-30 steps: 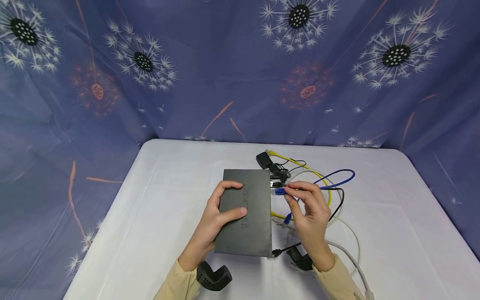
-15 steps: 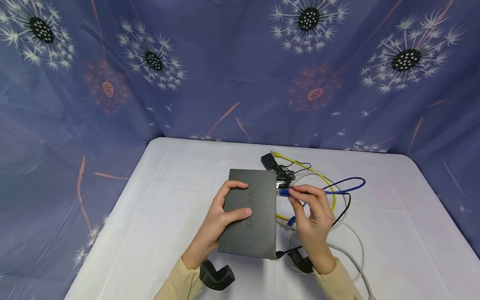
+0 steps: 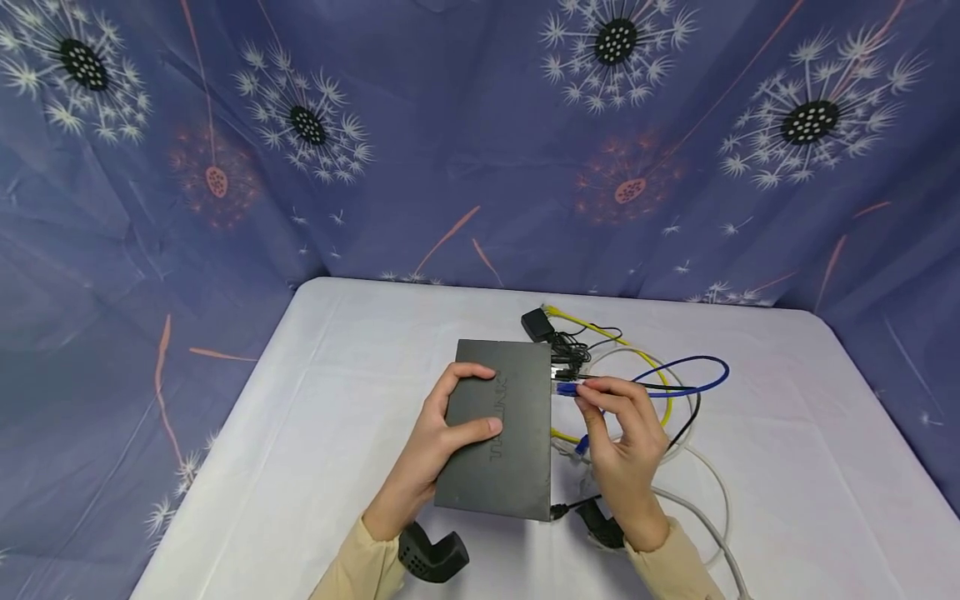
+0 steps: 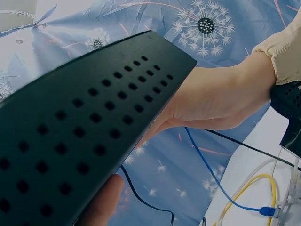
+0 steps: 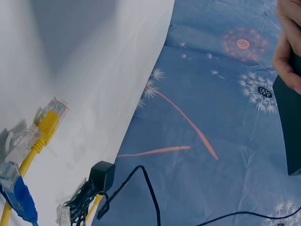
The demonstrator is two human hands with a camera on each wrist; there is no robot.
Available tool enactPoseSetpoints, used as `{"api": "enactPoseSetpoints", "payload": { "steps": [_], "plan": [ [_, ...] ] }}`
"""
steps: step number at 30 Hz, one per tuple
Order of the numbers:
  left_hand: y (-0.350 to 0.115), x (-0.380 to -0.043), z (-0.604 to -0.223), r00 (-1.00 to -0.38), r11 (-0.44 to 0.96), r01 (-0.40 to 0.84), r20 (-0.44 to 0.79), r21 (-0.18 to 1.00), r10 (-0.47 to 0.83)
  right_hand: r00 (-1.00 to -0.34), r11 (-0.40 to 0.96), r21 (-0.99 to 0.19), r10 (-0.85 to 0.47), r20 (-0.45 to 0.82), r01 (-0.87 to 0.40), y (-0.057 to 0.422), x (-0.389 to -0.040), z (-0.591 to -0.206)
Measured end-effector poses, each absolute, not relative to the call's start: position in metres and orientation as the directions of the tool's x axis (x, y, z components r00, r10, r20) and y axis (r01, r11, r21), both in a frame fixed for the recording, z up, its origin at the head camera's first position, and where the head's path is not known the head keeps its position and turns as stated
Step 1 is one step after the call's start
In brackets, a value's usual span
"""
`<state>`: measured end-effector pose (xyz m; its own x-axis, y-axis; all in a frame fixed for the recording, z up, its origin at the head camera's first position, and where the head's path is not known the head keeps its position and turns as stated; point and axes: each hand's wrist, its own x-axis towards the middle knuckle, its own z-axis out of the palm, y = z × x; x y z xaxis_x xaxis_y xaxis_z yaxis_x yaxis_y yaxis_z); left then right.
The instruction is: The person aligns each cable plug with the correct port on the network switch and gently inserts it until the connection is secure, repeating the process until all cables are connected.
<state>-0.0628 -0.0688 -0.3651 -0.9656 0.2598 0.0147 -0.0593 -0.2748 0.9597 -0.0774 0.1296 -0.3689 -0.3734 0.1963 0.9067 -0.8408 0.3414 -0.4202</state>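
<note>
A dark grey network switch (image 3: 517, 467) with raised lettering is held up over the table, its face toward the head camera. My left hand (image 3: 438, 442) grips it from the left, thumb and forefinger lying on the face. At the switch's right edge my right hand (image 3: 626, 425) pinches the blue plug (image 3: 567, 389) of an Ethernet cable between thumb and fingers. A black cord's plug (image 3: 558, 511) sits at the lower right corner of the switch. Rows of vent holes show on the switch's side (image 4: 94, 117) in the left wrist view, where the right hand (image 4: 211, 96) reaches behind it.
A black power adapter (image 3: 536, 325) with a bundled cord lies at the back on the white table (image 3: 337, 375). Beside it run a yellow cable (image 3: 577, 317) and grey cables (image 3: 693, 504). The right wrist view shows a loose yellow plug (image 5: 49, 125) and another blue plug (image 5: 19, 195).
The head view has shifted slightly, then settled. Both hands keep their hold on the switch and blue plug, with only small movements of the right fingers and blue cable loop.
</note>
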Motion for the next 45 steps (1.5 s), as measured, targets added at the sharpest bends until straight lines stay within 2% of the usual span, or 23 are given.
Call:
{"api": "enactPoseSetpoints", "payload": {
  "steps": [16, 24, 35, 45],
  "plan": [
    [-0.067, -0.062, -0.364, -0.963, -0.264, -0.067, 0.007, 0.962, 0.269, -0.403, 0.175, -0.449, 0.244, 0.882, -0.876, 0.131, -0.077, -0.374],
    [-0.068, -0.062, -0.364, -0.965, -0.263, -0.057, 0.014, 0.963, 0.26, -0.416, 0.181, -0.452, 0.207, 0.886, -0.873, 0.132, -0.077, -0.376],
    [-0.066, -0.062, -0.362, -0.957, -0.269, -0.056, 0.025, 0.962, 0.288, -0.447, 0.117, -0.476, 0.211, 0.87, -0.872, 0.135, -0.077, -0.382],
    [-0.066, -0.062, -0.361, -0.953, -0.268, -0.05, 0.034, 0.962, 0.3, -0.441, 0.156, -0.479, 0.225, 0.869, -0.864, 0.134, -0.078, -0.385]
  ]
}}
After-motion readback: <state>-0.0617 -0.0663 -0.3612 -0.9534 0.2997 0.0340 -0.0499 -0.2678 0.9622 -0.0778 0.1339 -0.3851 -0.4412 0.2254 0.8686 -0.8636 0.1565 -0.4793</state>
